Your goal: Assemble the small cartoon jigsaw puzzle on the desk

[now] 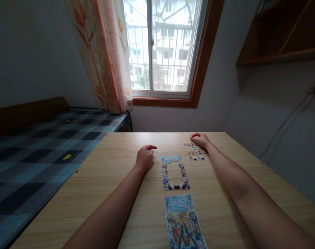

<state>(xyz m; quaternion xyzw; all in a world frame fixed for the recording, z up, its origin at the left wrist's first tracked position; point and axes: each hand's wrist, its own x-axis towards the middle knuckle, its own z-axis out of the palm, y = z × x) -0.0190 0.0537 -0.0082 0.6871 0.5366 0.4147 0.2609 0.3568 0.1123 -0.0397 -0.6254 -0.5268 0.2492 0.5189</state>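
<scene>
A partly built jigsaw puzzle (165,175) lies mid-table, its picture border joined around bare wood in the centre. Just left of it, my left hand (145,158) rests on the table, index finger stretched out and the others loosely bent, holding nothing. My right hand (201,139) is at the far edge of the loose puzzle pieces (196,152), its fingertips pinched on a small puzzle piece (190,138). Loose pieces lie in rough rows under and in front of that hand, some hidden by it. Nearer to me is a Bluey picture sheet (183,219), printed with many characters.
The wooden table (136,221) reaches toward a barred window (170,52) with a flowered curtain (108,62). On the left stands a bed with a checked cover (43,148). A wooden shelf (281,58) and a cable (287,119) are on the right wall.
</scene>
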